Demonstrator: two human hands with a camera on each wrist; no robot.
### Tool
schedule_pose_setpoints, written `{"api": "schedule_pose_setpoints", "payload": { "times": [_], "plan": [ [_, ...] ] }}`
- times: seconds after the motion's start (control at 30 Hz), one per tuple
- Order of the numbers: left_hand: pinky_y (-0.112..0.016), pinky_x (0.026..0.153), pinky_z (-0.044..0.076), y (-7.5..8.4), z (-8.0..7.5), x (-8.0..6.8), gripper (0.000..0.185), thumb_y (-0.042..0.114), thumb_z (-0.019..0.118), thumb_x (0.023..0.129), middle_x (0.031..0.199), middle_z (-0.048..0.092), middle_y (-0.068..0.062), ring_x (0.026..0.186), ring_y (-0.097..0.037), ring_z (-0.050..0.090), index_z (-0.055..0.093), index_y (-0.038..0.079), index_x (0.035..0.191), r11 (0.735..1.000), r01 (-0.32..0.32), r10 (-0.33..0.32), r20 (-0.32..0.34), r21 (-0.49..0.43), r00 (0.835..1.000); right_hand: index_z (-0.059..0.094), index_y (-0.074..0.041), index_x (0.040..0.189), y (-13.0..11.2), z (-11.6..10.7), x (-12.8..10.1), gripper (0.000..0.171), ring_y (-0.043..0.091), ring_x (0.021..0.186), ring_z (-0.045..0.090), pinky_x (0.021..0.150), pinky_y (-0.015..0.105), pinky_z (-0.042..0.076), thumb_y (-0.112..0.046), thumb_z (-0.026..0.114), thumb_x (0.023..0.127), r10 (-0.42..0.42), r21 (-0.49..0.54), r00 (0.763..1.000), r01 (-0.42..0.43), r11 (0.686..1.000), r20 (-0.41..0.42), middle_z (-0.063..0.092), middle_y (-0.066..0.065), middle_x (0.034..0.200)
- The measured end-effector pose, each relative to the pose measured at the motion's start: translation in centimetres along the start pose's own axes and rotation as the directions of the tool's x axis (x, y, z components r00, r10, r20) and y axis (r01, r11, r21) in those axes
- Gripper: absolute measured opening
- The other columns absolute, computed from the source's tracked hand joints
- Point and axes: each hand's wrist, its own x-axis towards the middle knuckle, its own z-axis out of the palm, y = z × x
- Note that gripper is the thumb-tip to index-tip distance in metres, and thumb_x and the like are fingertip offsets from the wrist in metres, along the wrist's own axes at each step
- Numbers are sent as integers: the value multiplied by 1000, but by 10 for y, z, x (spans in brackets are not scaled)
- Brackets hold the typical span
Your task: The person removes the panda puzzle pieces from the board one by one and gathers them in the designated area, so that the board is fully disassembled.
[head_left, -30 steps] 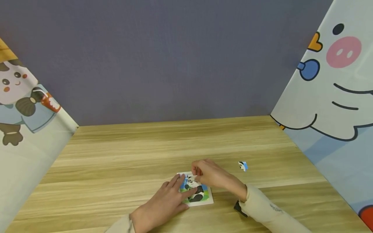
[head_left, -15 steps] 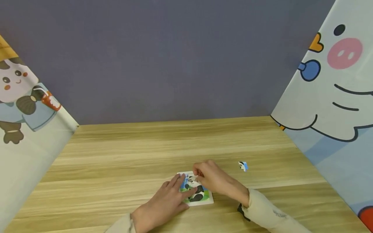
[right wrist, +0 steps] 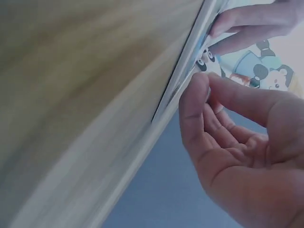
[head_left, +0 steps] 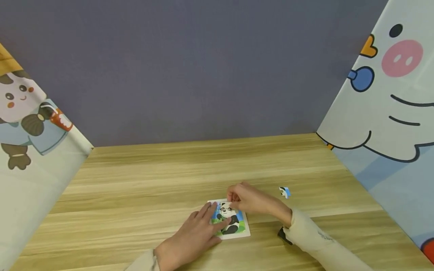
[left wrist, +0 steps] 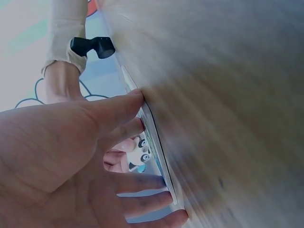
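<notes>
A small square panda puzzle board lies on the wooden table, near its front edge. My left hand rests flat on the board's left side with straight fingers. My right hand is at the board's far right corner, fingers curled. In the right wrist view its thumb and forefinger meet on a puzzle piece at the board's edge. The panda's head shows between the two hands. A loose blue and white piece lies to the right.
A grey wall stands behind the table. Cartoon-printed sheets hang at the left and right sides. A black camera mount sits under my right wrist.
My right hand has shifted slightly away toward the board's far right corner, uncovering the panda's head. The left hand has stayed on the board. The loose piece has not moved.
</notes>
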Motion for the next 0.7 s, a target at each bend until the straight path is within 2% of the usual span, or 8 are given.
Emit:
{"api": "schedule_pose_setpoints", "payload": {
  "times": [0.2,0.27,0.4,0.5,0.6,0.7],
  "plan": [
    [-54,92,52,2,0,1,49,42,58,99,153,37,-25,138,-44,40,50,33,147,1000,-5,5,12,-28,1000,58,-10,89,-6,5,-8,12,-1,52,42,47,16,38,0,61,96,-79,-130,997,78,988,2,53,-8,66],
    [-54,93,51,2,-1,1,49,42,57,100,154,36,-25,138,-45,39,50,33,147,1000,1,-1,14,-30,1000,60,-8,93,-10,6,-6,10,-2,53,41,48,15,37,2,59,96,-124,-201,992,121,972,-2,52,-10,68],
    [-55,92,52,0,0,1,51,42,58,99,153,36,-27,137,-46,39,50,31,147,1000,-3,3,15,-24,1000,64,-9,87,-14,8,-1,13,-2,53,41,49,15,37,-2,60,97,-156,-289,988,153,945,12,53,-11,68],
    [-54,92,52,0,1,0,52,42,58,99,153,37,-27,137,-46,40,49,31,148,1000,-8,8,18,-16,1000,65,-13,80,-14,9,-2,18,-1,54,43,50,16,39,-8,64,97,-128,-274,992,124,954,4,54,-11,67],
    [-53,92,52,1,1,0,51,43,57,99,153,37,-26,137,-45,40,49,32,148,1000,-6,6,19,-12,1000,68,-14,82,-11,9,-5,15,-1,55,48,51,18,43,-10,66,96,-95,-219,995,87,972,-25,59,-10,69],
    [-53,92,52,0,1,1,51,43,57,99,153,36,-26,137,-45,41,49,32,148,1000,3,-3,19,-4,1000,68,-14,81,-8,8,-5,15,-2,55,50,51,18,45,-11,67,95,-95,-179,994,86,980,-44,62,-8,70]
  ]
}}
